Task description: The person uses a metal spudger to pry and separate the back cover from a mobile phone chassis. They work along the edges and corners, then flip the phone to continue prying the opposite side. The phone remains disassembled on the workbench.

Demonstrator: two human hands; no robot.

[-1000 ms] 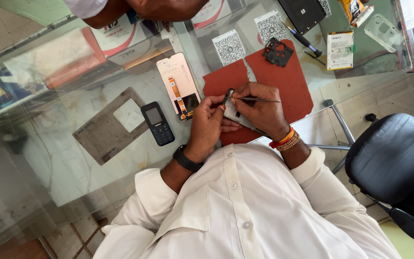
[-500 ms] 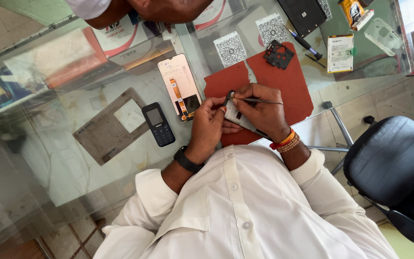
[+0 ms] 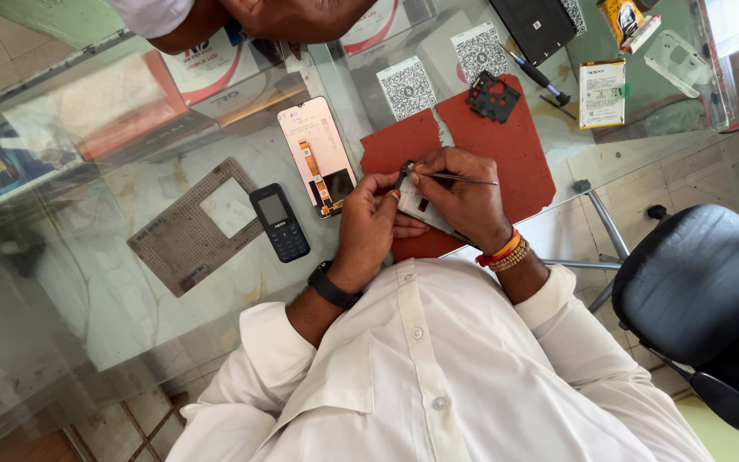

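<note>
Left hand (image 3: 371,224) grips phone chassis (image 3: 418,208) over red mat (image 3: 519,158) at glass desk's near edge; right hand (image 3: 464,197) pinches tweezers (image 3: 459,178) on it. White-green battery pack (image 3: 602,92) far right; two square code cards (image 3: 408,87) behind mat.

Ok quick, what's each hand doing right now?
Left hand: closed on the phone part, steadying it.
Right hand: closed on thin tweezers, tip at the part's top end.
</note>
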